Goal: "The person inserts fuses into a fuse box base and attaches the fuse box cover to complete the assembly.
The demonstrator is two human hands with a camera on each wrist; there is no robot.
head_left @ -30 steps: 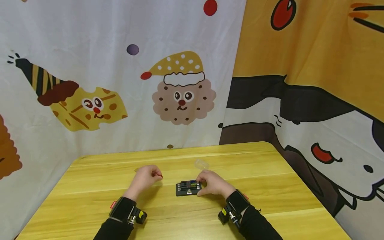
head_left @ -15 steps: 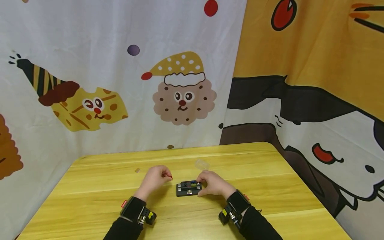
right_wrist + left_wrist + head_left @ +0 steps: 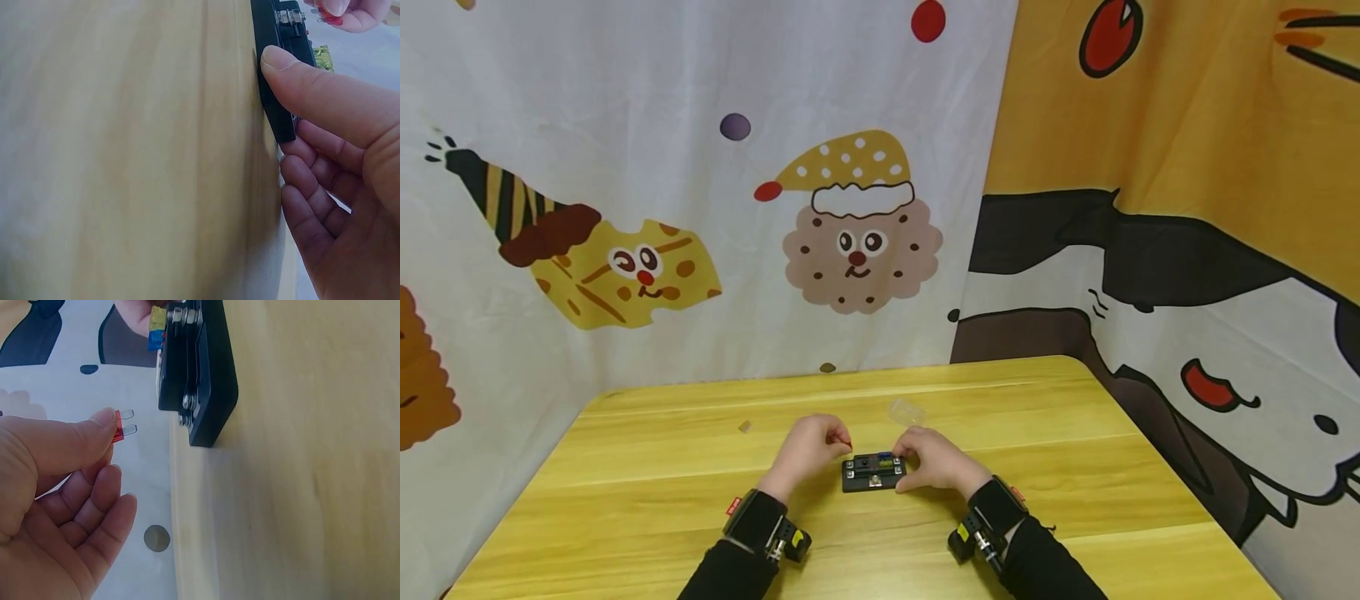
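Note:
A small red blade fuse (image 3: 118, 427) with two clear-looking metal prongs is pinched between thumb and forefinger of my left hand (image 3: 808, 450). The prongs point toward a black fuse block (image 3: 874, 483) on the table, with a visible gap between them. Blue and yellow pieces (image 3: 157, 328) sit on the block, beside metal bolts. My right hand (image 3: 936, 458) grips the block's right end, the thumb on the near edge and fingers at the far side, as the right wrist view shows (image 3: 350, 125).
A clear plastic piece (image 3: 907, 412) lies behind the block on the wooden table (image 3: 625, 492). Farther left is a small brownish piece (image 3: 744, 427). A curtain with cartoon prints (image 3: 662, 67) hangs behind the table.
My left hand has moved right, closer to the block's left end, with the red fuse still pinched. The right hand and the block have stayed in place.

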